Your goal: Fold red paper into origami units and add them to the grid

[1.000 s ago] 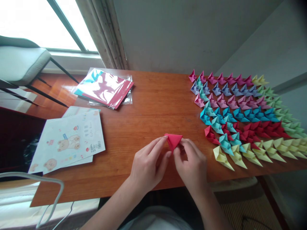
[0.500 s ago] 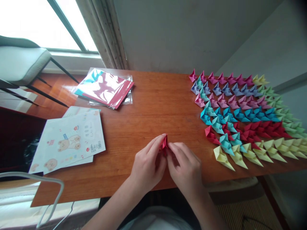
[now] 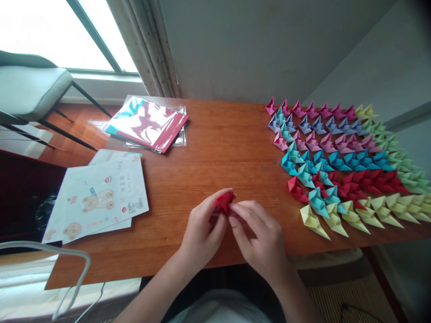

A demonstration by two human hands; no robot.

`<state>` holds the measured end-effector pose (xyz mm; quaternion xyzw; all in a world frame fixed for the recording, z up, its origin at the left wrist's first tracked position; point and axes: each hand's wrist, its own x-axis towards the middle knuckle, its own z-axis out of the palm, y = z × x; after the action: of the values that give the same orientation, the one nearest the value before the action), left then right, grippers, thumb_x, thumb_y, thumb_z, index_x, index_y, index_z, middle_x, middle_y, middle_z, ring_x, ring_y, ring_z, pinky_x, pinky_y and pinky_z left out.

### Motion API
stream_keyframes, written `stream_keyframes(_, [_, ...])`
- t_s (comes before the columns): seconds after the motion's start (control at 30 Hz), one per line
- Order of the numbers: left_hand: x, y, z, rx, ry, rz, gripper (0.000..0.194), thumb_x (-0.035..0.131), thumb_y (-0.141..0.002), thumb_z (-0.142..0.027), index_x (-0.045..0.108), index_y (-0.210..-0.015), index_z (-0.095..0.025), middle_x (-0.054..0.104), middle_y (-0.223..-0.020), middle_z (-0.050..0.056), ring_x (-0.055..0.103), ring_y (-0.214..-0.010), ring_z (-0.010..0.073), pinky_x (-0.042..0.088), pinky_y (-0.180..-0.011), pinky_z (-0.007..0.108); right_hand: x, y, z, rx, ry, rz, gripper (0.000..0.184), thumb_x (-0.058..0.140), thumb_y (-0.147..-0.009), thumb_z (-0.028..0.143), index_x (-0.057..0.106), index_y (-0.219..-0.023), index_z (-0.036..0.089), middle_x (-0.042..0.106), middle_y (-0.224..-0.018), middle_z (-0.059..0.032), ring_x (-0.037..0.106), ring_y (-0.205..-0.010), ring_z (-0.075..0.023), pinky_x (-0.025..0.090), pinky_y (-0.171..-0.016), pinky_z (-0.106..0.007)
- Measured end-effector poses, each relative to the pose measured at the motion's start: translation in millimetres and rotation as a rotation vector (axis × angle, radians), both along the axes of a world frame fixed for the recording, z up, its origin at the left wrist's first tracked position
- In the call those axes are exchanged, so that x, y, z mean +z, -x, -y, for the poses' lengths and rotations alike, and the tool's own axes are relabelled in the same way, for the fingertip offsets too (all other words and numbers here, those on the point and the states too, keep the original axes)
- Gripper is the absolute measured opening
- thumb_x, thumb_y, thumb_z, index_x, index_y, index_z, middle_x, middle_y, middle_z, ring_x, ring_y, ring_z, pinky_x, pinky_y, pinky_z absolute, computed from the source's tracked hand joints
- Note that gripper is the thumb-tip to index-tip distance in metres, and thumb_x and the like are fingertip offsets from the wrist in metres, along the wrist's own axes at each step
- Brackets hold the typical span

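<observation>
Between my two hands, above the near part of the wooden table, is a small red folded paper piece. My left hand is closed on its left side, thumb below and fingers behind. The thumb and fingertips of my right hand pinch its right edge. Part of the paper is hidden by the fingers. To the right stand rows of finished origami pieces; the closest to my right hand are a red one and a pale yellow one.
Glossy plastic packs of coloured paper lie at the back left. Nearer are white sheets with bear drawings. A grey chair stands by the window, and a white curved tube crosses the lower left.
The red paper has turned in my fingers, from a narrow edge-on view to a broader, flatter face. My right fingers have shifted slightly along it.
</observation>
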<state>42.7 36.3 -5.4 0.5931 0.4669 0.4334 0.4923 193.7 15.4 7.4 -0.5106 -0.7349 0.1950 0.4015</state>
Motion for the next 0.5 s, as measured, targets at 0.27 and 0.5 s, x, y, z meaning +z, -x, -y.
stream_keyframes(0.27, [6.9, 1.3, -4.7, 0.027, 0.179, 0.242, 0.023, 0.060, -0.087, -0.011, 0.071, -0.107, -0.017, 0.076, -0.104, 0.006, 0.073, -0.091, 0.0162, 0.058, -0.077, 0.021, 0.9, -8.2, -5.6, -0.105, 0.069, -0.142, 0.022, 0.061, -0.093, 0.013, 0.070, -0.110, 0.022, 0.068, -0.101, -0.0053, 0.065, -0.090, -0.0153, 0.055, -0.077, -0.026])
stream_keyframes(0.5, [18.7, 1.7, -8.7, -0.058, 0.239, 0.260, 0.010, 0.069, -0.085, -0.019, 0.075, -0.091, -0.014, 0.073, -0.092, 0.007, 0.067, -0.082, 0.0168, 0.054, -0.070, 0.022, 0.1, -10.0, -7.6, -0.084, 0.188, -0.327, 0.014, 0.065, -0.092, 0.020, 0.072, -0.103, 0.025, 0.065, -0.097, -0.0035, 0.064, -0.084, -0.0154, 0.055, -0.072, -0.028])
